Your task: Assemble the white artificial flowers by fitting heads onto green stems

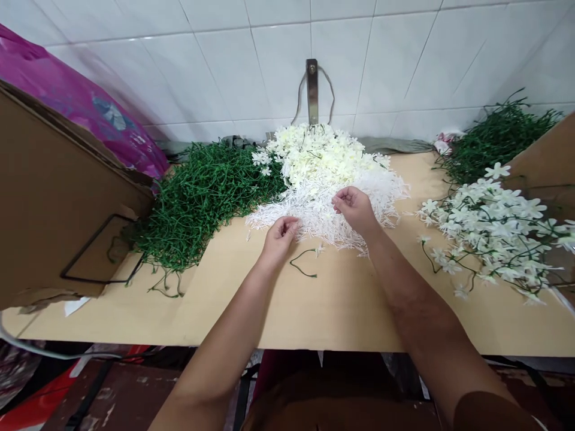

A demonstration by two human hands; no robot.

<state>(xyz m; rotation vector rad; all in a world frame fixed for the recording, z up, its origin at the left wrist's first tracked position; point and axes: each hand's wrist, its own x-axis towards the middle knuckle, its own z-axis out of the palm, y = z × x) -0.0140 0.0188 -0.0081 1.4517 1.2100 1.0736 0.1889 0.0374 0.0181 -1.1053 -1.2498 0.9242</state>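
My left hand (281, 234) is at the front edge of a heap of thin white plastic pieces (326, 212), its fingertips pinched together. Over the same heap, my right hand (356, 209) also has thumb and fingers pinched. Whatever either pinch holds is too small to make out. Behind them rises a pile of loose cream-white artificial flower heads (321, 152). A short green plastic stem (303, 269) with a pale tip lies on the cardboard tabletop (332, 311), just in front of my hands.
Green plastic stems (202, 200) are heaped on the left beside a cardboard box (58, 203). To the right lie white flowers on stems (498, 227), with another green stem pile (503, 140) behind. A metal bracket (312, 93) stands by the tiled wall (224, 72).
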